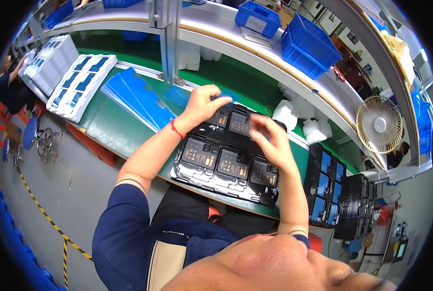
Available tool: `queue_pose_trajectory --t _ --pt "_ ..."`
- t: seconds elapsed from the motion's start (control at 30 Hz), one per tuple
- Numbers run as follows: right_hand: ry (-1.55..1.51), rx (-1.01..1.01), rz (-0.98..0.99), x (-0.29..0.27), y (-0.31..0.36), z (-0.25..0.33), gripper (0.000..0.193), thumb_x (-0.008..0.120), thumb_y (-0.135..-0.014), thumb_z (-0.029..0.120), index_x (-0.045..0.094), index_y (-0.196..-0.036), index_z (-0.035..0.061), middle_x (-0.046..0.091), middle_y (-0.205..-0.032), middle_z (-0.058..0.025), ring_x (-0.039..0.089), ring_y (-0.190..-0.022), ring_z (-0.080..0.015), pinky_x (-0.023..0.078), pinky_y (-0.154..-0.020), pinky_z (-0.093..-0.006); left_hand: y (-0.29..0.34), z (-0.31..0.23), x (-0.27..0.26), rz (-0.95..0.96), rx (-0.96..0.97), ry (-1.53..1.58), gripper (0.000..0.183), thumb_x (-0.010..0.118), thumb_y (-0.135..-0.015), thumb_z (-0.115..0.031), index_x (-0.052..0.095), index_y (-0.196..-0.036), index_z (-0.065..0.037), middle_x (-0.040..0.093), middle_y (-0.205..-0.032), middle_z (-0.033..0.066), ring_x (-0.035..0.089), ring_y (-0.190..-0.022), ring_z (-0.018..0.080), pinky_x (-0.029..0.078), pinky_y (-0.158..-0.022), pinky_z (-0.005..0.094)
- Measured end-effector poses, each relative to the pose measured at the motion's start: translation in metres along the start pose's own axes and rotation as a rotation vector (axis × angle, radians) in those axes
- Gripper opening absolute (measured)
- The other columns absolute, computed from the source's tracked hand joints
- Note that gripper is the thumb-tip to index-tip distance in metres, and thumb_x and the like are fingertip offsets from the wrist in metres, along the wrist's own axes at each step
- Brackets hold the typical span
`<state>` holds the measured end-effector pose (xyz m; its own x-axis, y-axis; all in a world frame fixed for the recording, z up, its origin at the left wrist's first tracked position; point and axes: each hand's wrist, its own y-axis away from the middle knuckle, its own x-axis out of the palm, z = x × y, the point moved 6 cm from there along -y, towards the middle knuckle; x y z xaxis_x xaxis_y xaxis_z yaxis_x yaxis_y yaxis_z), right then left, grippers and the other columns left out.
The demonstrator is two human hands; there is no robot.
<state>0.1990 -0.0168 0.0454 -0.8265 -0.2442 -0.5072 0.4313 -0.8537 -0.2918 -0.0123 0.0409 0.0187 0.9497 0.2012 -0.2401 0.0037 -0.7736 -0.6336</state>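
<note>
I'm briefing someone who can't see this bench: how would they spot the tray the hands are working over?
On the green workbench, look straight ahead of the person's chest. The black tray lies there under the left hand and right hand. Unlike the white trays stacked farther left, it is glossy black, with dark rectangular parts in its pockets.

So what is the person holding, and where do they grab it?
The left hand pinches a small blue film piece by its edge, above the black tray. The right hand is blurred; nothing clearly held.
</note>
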Motion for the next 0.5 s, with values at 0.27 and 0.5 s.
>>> queue_pose_trajectory --t 0.27,0.5 --pt "-0.472 0.122 -0.115 0.047 -0.031 -0.082 0.027 0.064 -0.084 -0.004 0.059 -0.110 -0.0006 0.063 -0.100 -0.0043 0.058 -0.087 -0.0077 0.049 -0.076 -0.0219 0.029 0.002 0.024 0.106 0.153 -0.043 0.035 0.079 -0.070 -0.025 0.056 -0.061 0.000 0.052 -0.057 0.0108 0.050 -0.054 0.0237 0.039 -0.053 0.0350" --pt "-0.467 0.031 -0.383 0.024 -0.021 -0.076 0.015 0.066 -0.084 0.001 0.062 -0.099 0.0005 0.063 -0.084 -0.0008 0.056 -0.075 -0.0050 0.046 -0.068 -0.0194 0.030 -0.010 0.013 -0.073 0.147 -0.030 0.031 0.079 -0.072 -0.021 0.067 -0.094 -0.002 0.064 -0.081 0.0073 0.060 -0.074 0.0181 0.047 -0.066 0.0290"
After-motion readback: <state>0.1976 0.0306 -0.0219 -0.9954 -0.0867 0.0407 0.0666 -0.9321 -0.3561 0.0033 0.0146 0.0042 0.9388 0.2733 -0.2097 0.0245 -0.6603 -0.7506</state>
